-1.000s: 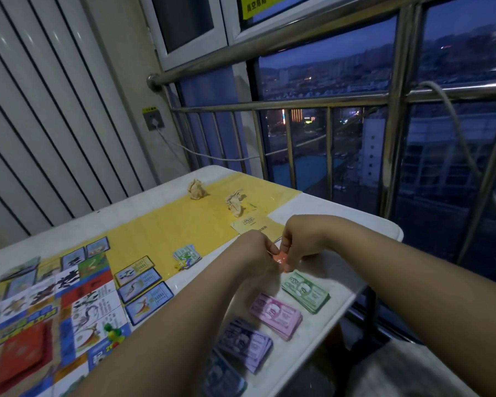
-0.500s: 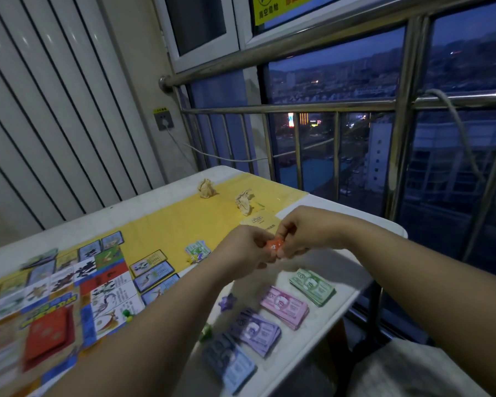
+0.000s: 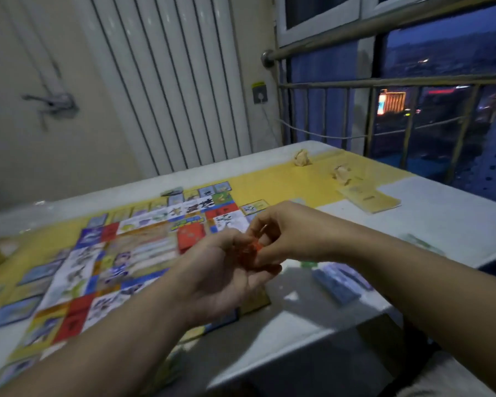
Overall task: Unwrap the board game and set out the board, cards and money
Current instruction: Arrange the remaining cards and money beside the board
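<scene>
Red piece (image 3: 251, 250), small and blurry, was pinched between the left hand (image 3: 218, 276) and the right hand (image 3: 289, 236), just over the board (image 3: 132, 253). It was tiny, so it could slip and roll off the table (image 3: 441, 219). Blue money (image 3: 336, 283) lay nearby. No box or tray showed.
</scene>
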The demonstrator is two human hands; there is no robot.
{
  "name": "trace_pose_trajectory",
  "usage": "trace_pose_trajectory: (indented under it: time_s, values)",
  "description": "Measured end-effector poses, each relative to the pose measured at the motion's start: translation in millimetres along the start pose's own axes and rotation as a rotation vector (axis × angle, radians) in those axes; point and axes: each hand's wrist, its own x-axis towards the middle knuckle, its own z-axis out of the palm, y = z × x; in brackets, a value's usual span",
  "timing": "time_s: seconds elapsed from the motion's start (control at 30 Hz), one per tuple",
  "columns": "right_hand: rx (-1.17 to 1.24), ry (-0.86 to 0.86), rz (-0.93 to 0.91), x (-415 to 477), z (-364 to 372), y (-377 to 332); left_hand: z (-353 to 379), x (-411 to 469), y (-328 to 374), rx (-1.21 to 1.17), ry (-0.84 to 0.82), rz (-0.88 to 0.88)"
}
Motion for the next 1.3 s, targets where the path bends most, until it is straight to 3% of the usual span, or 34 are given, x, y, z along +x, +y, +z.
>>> trace_pose_trajectory:
  time_s: [0.33, 0.6, 0.87, 1.2, 1.3]
  values:
    - [-0.169, -0.174, -0.121, 16.0, 94.3, -61.3, -71.6, -95.8, -3.0, -0.236, 0.259, -0.012]
    - [-0.186, -0.103, -0.07, 22.4, 131.9, -85.1, -101.0, -138.5, 5.3, -0.297, 0.242, 0.01]
    - [-0.072, -0.222, 0.043, 37.6, 139.5, -97.2, -110.8, -156.2, 8.6, -0.233, 0.185, 0.04]
    - [-0.095, -0.22, 0.083, 34.3, 134.9, -84.9, -119.3, -147.5, -8.1, -0.123, 0.313, 0.083]
    - [0.106, -0.232, 0.112, 28.0, 131.6, -83.5, -115.5, -147.6, -5.7, -0.1, 0.35, 0.125]
